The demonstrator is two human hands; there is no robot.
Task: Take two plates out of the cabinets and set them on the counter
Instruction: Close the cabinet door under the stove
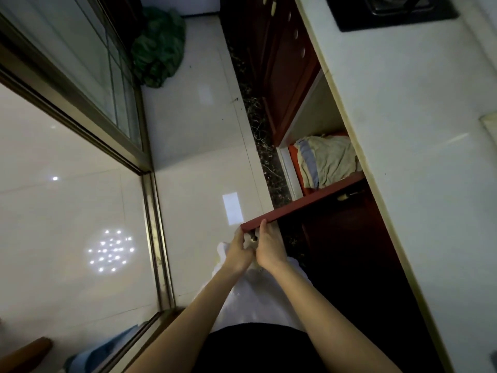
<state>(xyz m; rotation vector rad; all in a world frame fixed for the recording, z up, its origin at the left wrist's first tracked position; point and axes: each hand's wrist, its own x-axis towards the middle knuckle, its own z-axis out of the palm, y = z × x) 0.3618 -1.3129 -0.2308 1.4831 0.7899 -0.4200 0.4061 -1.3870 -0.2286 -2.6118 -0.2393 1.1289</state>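
Note:
A dark red cabinet door [309, 201] under the white counter [419, 135] stands swung open toward me. My right hand [269, 247] grips the door's outer top edge, fingers curled over it. My left hand [238, 251] is right beside it, fingers curled at the door's pale handle below the edge. Inside the open cabinet [314, 122] lies a crumpled beige and grey cloth [326, 161] on something orange. No plates are visible.
More dark red cabinet doors [285, 57] with pale handles run along the counter's front. A black stove top [395, 12] sits at the far end. A green bag [158, 49] lies on the tiled floor by a glass sliding door [80, 84].

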